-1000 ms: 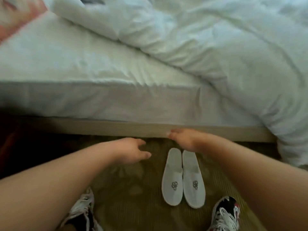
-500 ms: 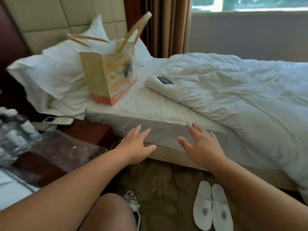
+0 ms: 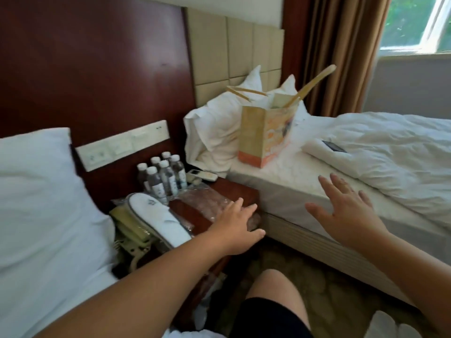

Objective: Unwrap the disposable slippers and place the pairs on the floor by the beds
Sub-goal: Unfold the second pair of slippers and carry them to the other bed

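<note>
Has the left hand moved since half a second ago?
Yes. The left hand went leftward, from in front of the mattress edge to over the nightstand corner.

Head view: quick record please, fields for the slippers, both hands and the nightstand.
wrapped pair: white grey-trimmed disposable slippers, on dark wooden nightstand, seemingly still in clear plastic wrap
placed pair: white slippers on patterned carpet floor, frame's bottom right
left hand: open, fingers over nightstand corner
right hand: open, holds nothing, above white bed's edge

White bed (image 3: 280, 184) beside dark wood nightstand (image 3: 230, 187), brown curtain (image 3: 341, 57), daylit window (image 3: 412, 20).
</note>
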### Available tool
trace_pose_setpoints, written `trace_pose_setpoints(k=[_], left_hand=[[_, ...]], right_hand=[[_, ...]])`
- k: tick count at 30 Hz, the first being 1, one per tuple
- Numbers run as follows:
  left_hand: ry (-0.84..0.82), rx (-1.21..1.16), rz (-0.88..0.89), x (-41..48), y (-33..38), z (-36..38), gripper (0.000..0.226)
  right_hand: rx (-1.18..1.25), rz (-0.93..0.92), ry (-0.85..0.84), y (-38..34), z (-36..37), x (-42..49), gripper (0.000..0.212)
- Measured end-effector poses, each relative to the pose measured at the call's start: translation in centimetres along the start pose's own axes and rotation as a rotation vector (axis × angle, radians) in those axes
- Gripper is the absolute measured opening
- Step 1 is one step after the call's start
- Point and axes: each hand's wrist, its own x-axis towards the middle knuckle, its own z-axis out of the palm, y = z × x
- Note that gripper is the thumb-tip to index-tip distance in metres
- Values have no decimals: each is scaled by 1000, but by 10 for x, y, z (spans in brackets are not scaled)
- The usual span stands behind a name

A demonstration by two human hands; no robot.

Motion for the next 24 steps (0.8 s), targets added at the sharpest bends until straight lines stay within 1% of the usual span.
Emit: trace_pose_setpoints(k=[2,5,8,11,13,15,17,21,24], left_hand=[[-3,-28,-64,-17,-25,1,80],[28,-72,-207,-34,-63,-1,81],[128,-159,-388,-40,-100,-6,81],[278,-278,-601,-41,-132,-9,84],[352,-372,-721,-41,-148,-7,88],[390,-519,-811,-37,-160,-1,93],[421,-671,-880,-31,-168,6,95],[479,-885,-1004,-13,-179,18,97],[480,-1035,-1089,0,-183,25,99]], right_hand=[[9,-30,-10,-18,4,0,84],[23,-65,-37,-42,10,0,84],[18,-99,-58,-60,17,-1,84],[21,-126,-69,-70,23,-1,88],[23,-138,-71,-72,26,1,93],[26,-139,-72,-72,30,3,93],[27,-137,-84,-70,34,4,92],[20,-132,-110,-65,41,7,89],[41,-125,-131,-62,44,8,90]])
